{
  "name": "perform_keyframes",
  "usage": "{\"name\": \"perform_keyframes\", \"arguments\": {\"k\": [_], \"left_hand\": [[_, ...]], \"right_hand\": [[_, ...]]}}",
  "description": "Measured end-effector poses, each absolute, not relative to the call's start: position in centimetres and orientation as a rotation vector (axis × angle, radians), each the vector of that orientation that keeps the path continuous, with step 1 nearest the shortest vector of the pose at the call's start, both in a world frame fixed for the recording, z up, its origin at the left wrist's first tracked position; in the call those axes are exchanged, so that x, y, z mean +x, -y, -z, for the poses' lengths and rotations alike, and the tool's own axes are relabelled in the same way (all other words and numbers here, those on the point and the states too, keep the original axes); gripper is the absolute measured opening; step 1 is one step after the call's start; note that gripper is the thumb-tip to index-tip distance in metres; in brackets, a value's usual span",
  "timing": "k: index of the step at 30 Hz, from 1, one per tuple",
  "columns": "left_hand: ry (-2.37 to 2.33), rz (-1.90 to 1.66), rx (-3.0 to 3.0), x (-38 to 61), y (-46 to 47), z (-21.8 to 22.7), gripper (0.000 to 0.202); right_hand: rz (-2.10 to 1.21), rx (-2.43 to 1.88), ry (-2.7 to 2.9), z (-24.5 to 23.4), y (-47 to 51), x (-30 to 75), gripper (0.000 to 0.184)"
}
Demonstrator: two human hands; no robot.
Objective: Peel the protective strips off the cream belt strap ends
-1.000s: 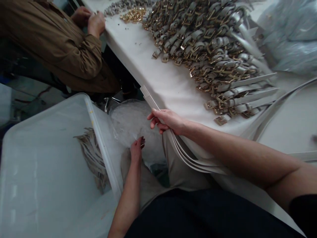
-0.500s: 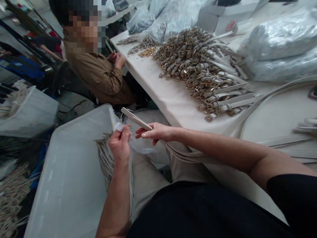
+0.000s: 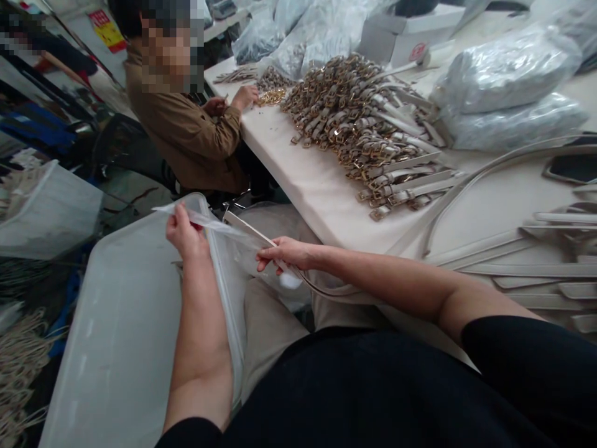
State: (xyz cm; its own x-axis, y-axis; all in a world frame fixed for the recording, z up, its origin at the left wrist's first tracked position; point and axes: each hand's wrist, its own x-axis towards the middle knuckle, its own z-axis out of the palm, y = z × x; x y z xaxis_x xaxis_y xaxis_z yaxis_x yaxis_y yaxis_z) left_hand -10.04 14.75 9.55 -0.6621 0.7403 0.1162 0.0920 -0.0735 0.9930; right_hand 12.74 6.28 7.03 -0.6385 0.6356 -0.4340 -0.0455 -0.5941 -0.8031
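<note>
My left hand [image 3: 185, 235] is closed on a thin, translucent white film strip [image 3: 214, 224] above the rim of the plastic bin. The film runs across toward my right hand, along the beige straps. My right hand [image 3: 288, 253] has its fingers wrapped round the flat beige straps [image 3: 249, 228], whose ends point up and left. Their other ends curve down and right, passing beneath my right forearm. A crumpled white bit of film [image 3: 290, 279] hangs below my right hand. How many straps it holds cannot be made out.
A large translucent bin [image 3: 125, 311] stands to my left. On the table [image 3: 308, 193] lie a heap of buckled straps [image 3: 354, 124], plastic-wrapped packs [image 3: 513, 74], long straps [image 3: 536, 267] and a phone [image 3: 571, 167]. A co-worker [image 3: 186, 137] sits at the table's far corner.
My left hand has moved left and up, away from my right hand, drawing the film out long. My right hand still holds the straps. The co-worker's hand has reached toward the small gold pieces.
</note>
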Motion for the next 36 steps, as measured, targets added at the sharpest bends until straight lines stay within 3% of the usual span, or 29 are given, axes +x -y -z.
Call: {"name": "perform_keyframes", "arguments": {"k": [4,6,8,12,17,22,29,36], "left_hand": [[-1.48,-1.259,0.445,-7.3,-8.9,-4.8,0.062],[-1.309,-0.907,0.417,-4.7,-4.6,-2.5,0.066],[-1.14,-0.783,0.419,-2.2,-0.8,-0.8,0.066],[-1.005,-0.858,0.458,0.6,2.7,-0.5,0.07],[-1.181,-0.912,0.476,1.4,1.7,-1.7,0.059],[-1.139,-0.995,0.254,1.7,1.0,-1.2,0.055],[-0.996,-0.978,0.096,1.6,1.3,-1.4,0.053],[-1.062,-1.002,0.054,2.2,1.6,-2.0,0.05]], "right_hand": [[-2.157,-1.163,1.114,-6.6,-7.1,12.7,0.016],[-2.068,-1.216,1.177,-6.2,-7.3,12.6,0.016],[-1.991,-1.261,1.259,-5.9,-7.4,12.6,0.013],[-1.793,-1.357,1.482,-6.2,-7.2,12.7,0.013],[-1.642,-1.428,1.685,-6.4,-7.0,12.8,0.018],[-1.683,-1.344,1.602,-5.5,-7.6,12.6,0.019],[-1.991,-1.184,1.289,-5.9,-7.9,13.0,0.022],[-1.982,-1.092,1.362,-6.6,-7.7,13.3,0.024]]}}
